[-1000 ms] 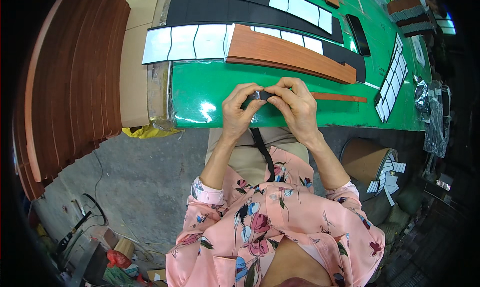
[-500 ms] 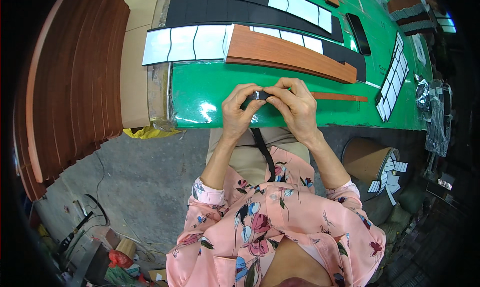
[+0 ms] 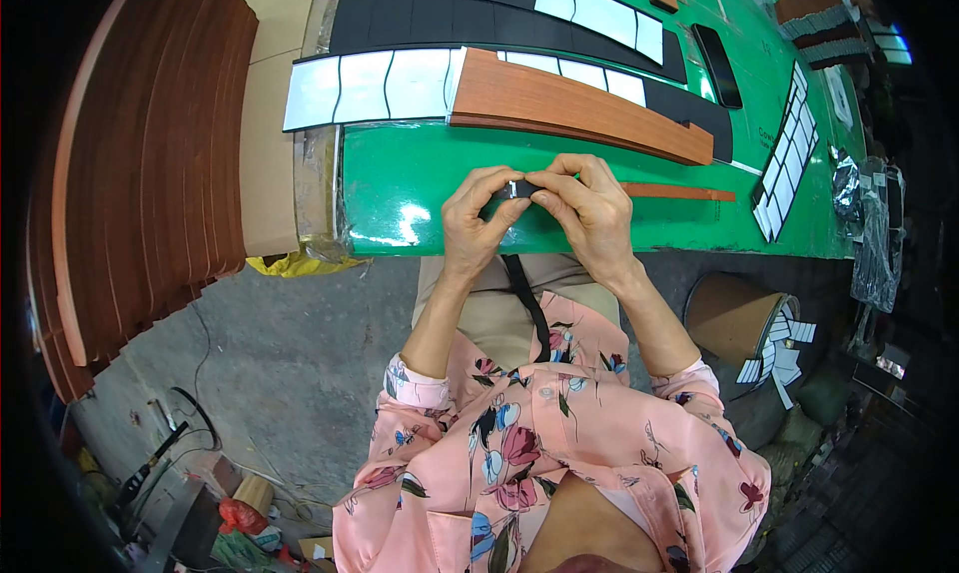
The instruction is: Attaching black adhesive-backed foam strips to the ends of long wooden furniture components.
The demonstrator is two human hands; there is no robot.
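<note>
My left hand (image 3: 476, 219) and my right hand (image 3: 591, 215) meet above the near edge of the green tabletop (image 3: 400, 173). Between their fingertips is a small black piece (image 3: 522, 188) with a pale spot at its left end; its exact kind is too small to tell. Both hands pinch it with thumb and fingers. A thin reddish-brown strip (image 3: 679, 192) lies on the table, running out from behind my right hand. Beyond the hands lies a wood-grain panel (image 3: 584, 105), its left end next to a row of white-faced pads (image 3: 365, 85).
Dark sheets (image 3: 430, 23) lie at the back, partly under another white pad strip (image 3: 599, 18). A black phone (image 3: 716, 66) and a white-and-black strip (image 3: 786, 153) are at the right. Brown boards (image 3: 150, 173) stand stacked at the left. A bin (image 3: 729, 318) with white scraps stands below right.
</note>
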